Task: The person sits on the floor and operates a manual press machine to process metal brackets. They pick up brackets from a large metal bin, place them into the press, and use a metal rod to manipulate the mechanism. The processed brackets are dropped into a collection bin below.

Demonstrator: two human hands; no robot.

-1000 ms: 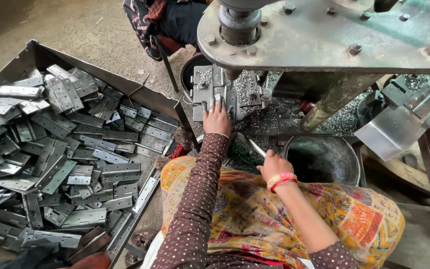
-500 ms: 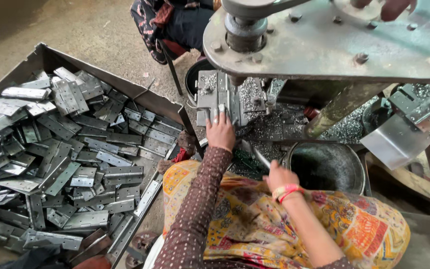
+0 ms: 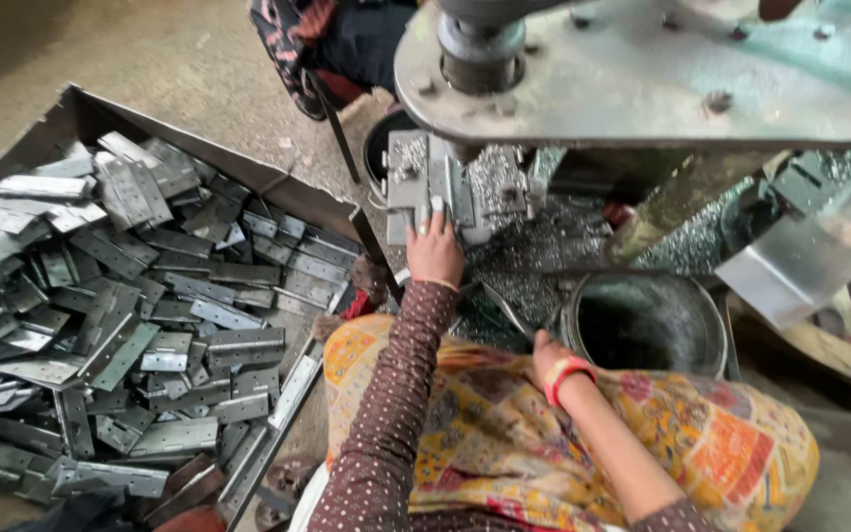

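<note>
Since the earlier frames, both hands keep their places: left on the press die, right low at the lap; only the head camera has drifted a little, so the whole scene sits slightly lower and to the right.

Nearest: patterned yellow cloth over the lap, dotted brown sleeve running forward from the bottom edge.

Right hand, red-and-yellow bangle at the wrist, rests at the front edge of the lap, closed around a thin metal rod that slants up and left toward the die. The grip itself is partly hidden; fingers look curled.

Just right of that hand: round metal bucket, dark inside.

Left hand reaches forward, fingers extended and pressing flat on a small grey hinge plate seated on the press die. Not clenched; fingertips lie on top of the plate.

Metal punchings cover the bed around the die.

Left side: open sheet-metal tray on the floor, heaped with grey hinge leaves, lying at all angles.

Above: heavy press frame overhangs the die.

Farthest: another person's dark patterned clothing at the top edge.
</note>
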